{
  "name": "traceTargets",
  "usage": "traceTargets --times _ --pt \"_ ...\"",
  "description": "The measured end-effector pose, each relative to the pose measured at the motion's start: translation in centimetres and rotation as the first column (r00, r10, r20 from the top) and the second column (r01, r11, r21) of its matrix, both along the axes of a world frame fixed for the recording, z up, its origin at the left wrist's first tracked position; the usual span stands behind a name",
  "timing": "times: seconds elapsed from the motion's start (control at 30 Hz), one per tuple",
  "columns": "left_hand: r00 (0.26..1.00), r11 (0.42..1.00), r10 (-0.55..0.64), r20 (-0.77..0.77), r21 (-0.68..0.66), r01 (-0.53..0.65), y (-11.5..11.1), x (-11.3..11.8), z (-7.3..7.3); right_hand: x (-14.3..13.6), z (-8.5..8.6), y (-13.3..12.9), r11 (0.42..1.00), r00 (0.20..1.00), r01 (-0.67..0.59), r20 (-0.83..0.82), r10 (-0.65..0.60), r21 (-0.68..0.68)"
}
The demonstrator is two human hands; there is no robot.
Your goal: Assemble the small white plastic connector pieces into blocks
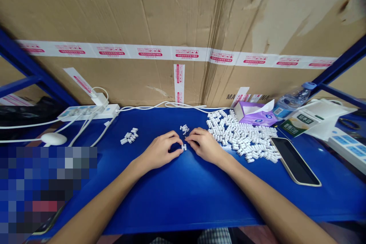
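Observation:
My left hand (162, 150) rests on the blue table, its thumb and index fingertips at the left edge of a small white piece (184, 147) lying on the surface. To the right of that piece, my right hand (206, 146) has its fingertips pinched together; what they hold, if anything, is too small to make out. Just beyond the hands lies a little cluster of white bits (184, 129). A small group of white plastic parts (129, 136) is left of my left hand. Right of my right hand spreads a large pile of similar white parts (240, 135).
Behind the pile are a purple tissue box (256, 114) and a plastic bottle (296, 101). A phone (296, 162) lies at the right. White cables run from a power strip (88, 112) at the back left. Cardboard (160, 15) stands behind the table (171, 206).

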State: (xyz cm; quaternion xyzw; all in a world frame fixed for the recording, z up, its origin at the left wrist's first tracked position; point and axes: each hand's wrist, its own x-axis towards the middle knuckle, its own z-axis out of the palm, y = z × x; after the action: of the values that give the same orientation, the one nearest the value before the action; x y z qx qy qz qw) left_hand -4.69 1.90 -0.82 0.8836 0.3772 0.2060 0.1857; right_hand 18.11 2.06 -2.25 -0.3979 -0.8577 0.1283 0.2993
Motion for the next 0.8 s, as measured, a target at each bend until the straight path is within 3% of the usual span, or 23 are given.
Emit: traceTargets --times 0.2,0.67,0.8 --pt "1.000 1.000 -0.006 0.009 -0.006 0.006 0.1 0.0 -0.1 -0.1 0.6 -0.1 0.996 0.987 -0.055 -0.153 0.043 -0.075" --pt "1.000 1.000 -0.003 -0.002 -0.006 0.003 0.0 -0.1 0.0 -0.1 1.3 -0.2 0.968 0.971 -0.154 -0.212 0.111 -0.198" --pt "1.000 1.000 -0.006 0.000 -0.005 0.006 0.0 -0.1 0.0 0.0 1.3 -0.2 0.970 0.970 -0.170 -0.202 0.134 -0.175"
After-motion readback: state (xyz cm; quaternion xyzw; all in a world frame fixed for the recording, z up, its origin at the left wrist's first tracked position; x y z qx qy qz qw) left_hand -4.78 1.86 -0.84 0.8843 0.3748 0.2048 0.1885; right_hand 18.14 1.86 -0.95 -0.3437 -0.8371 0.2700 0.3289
